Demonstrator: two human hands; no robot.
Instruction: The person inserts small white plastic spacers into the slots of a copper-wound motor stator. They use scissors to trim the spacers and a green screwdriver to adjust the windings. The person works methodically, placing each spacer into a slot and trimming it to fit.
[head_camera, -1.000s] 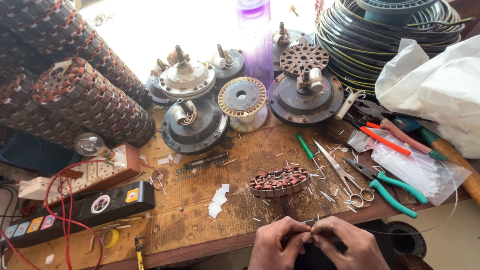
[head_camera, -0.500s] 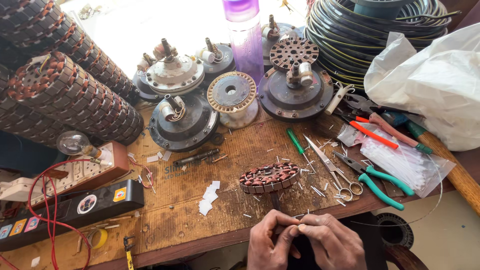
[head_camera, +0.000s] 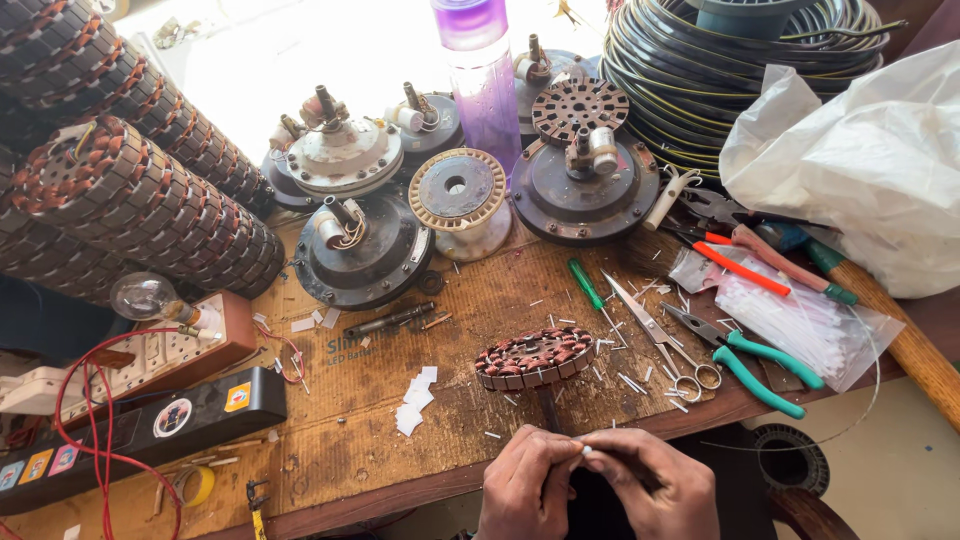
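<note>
Workbench (head_camera: 500, 300); hands pinching white sleeve (head_camera: 586, 452).

hands: 2, bare | left hand (head_camera: 525, 487) no ring, no glove | right hand (head_camera: 655, 487) no ring, no glove | wrists bare, no sleeves in view

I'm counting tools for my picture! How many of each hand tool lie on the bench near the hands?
Pliers with teal handles: 1
Steel scissors: 1
Green-handled screwdriver: 1
Red-handled tool: 1
Total: 4
Both hands pinch a small white sleeve, no tool.
</note>
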